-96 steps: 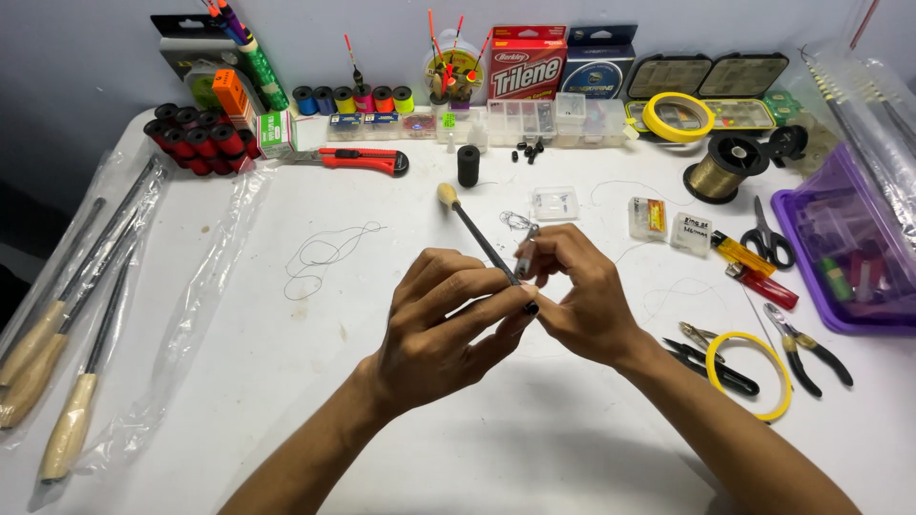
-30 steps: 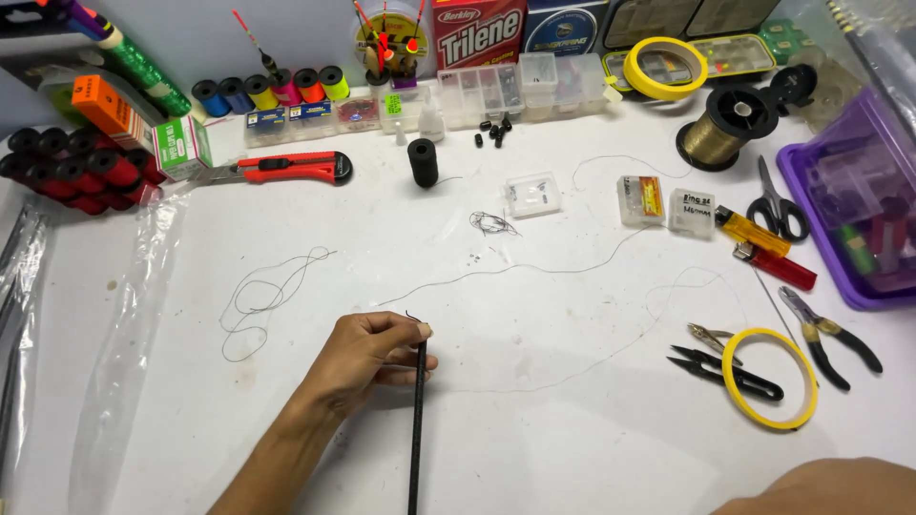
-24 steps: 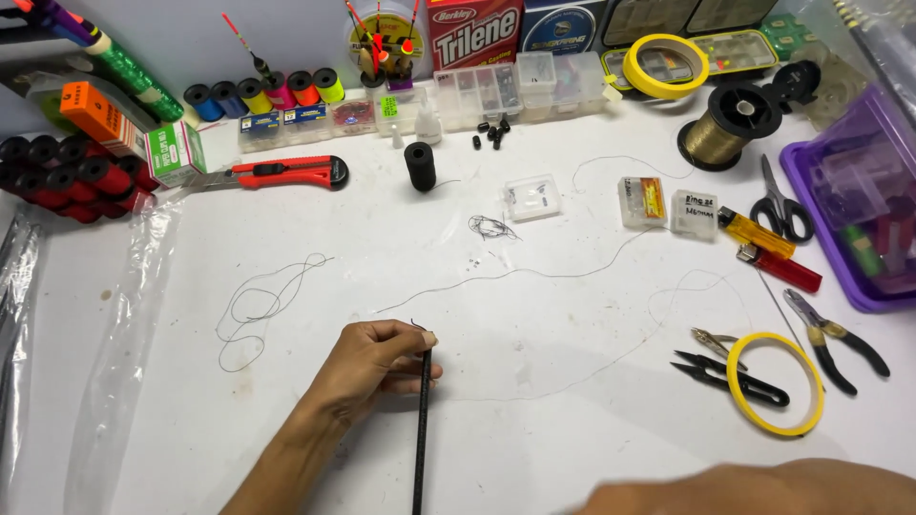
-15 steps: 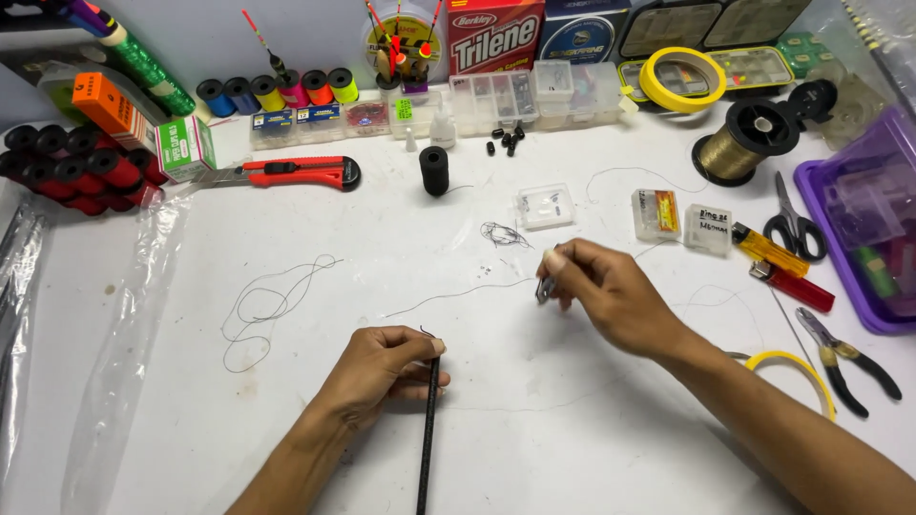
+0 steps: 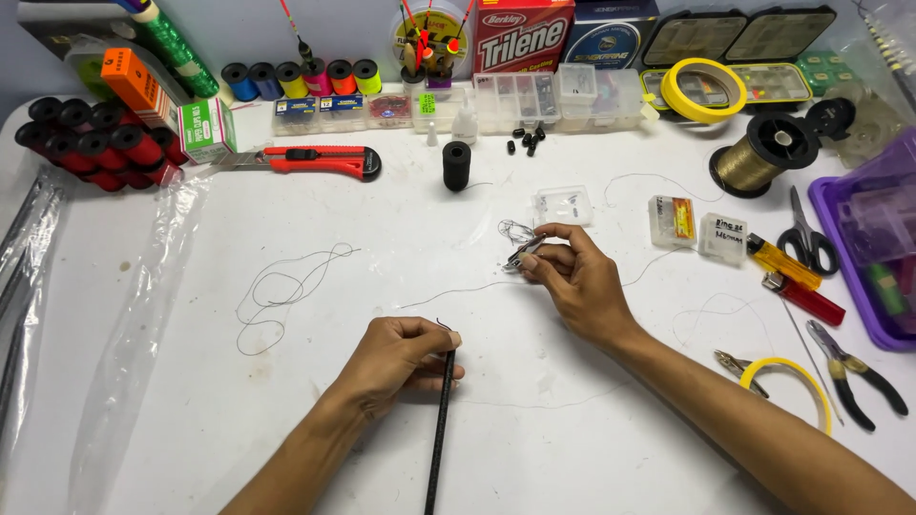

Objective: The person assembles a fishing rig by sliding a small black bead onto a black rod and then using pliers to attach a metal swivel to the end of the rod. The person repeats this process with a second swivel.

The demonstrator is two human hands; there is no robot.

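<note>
Presently the left hand (image 5: pixel 401 358) pinches a black rod (image 5: pixel 439 429) while the right hand (image 5: pixel 572 277) grips a small metal clipper (image 5: pixel 520 256).

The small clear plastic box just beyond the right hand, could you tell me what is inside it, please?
Through the small clear box a few tiny dark specks show, too small to identify. The right hand sits just in front of it, covering none of it.
</note>
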